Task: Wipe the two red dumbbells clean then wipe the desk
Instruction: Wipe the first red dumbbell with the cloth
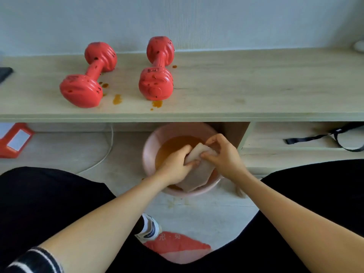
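Observation:
Two red dumbbells lie on the light wooden desk (256,85), both speckled with dark spots: the left dumbbell (88,75) lies at an angle, the right dumbbell (157,69) points toward me. Orange stains (117,99) mark the desk in front of them. Below the desk edge, my left hand (175,164) and my right hand (222,154) both grip a beige cloth (199,172) over a pink basin (149,152) of orange-brown water on the floor.
A dark object (5,72) sits at the desk's far left. On the floor lie a red box (13,140) and a white cable (106,150). A lower shelf at the right holds a black strap (334,136). My knees flank the basin.

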The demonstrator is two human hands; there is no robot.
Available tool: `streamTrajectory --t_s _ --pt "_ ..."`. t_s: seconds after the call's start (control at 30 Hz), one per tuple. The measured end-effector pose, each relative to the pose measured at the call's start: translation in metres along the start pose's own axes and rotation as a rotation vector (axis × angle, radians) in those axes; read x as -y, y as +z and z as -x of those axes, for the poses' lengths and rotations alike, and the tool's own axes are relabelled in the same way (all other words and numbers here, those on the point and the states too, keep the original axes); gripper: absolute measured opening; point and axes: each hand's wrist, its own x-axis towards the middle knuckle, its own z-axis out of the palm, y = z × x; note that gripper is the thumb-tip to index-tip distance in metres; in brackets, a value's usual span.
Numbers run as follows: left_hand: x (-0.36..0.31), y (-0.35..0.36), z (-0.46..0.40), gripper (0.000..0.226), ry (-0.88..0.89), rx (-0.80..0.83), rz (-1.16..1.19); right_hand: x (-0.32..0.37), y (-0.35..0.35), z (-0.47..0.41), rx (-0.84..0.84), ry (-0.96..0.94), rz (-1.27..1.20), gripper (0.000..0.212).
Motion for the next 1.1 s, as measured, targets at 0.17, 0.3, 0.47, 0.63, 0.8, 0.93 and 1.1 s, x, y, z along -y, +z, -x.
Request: streamTrajectory --t_s 0.17,0.3,0.47,0.63,0.8,0.93,1.1 --pt "-0.041 -0.024 -0.003 0.019 0.035 -0.144 0.131 0.028 -0.013 0.009 -0.297 -0.191 0.071 0.015" --pt "-0.078 -0.046 -0.008 0.021 0.004 -0.227 0.383 0.055 -0.022 0.004 -0.192 -0.245 0.009 0.038" --pt "-0.116 -0.079 -0.027 0.022 -0.097 -0.253 0.762 0.095 -0.035 -0.027 -0.122 -0.270 -0.149 0.058" --pt "-0.136 -0.117 -0.049 0.020 -0.077 -0.212 0.820 0.126 -0.041 -0.073 -0.172 -0.257 -0.145 0.036" --pt "-0.121 -0.154 -0.080 0.014 0.031 -0.354 0.174 0.139 -0.044 -0.113 -0.143 -0.291 -0.189 0.028" --pt "-0.101 -0.185 -0.090 0.013 0.042 -0.450 0.034 0.148 -0.048 -0.141 -0.161 -0.338 -0.082 0.024" --pt "-0.076 -0.210 -0.077 0.015 0.001 -0.324 0.028 0.146 -0.047 -0.176 -0.146 -0.304 0.118 0.030"
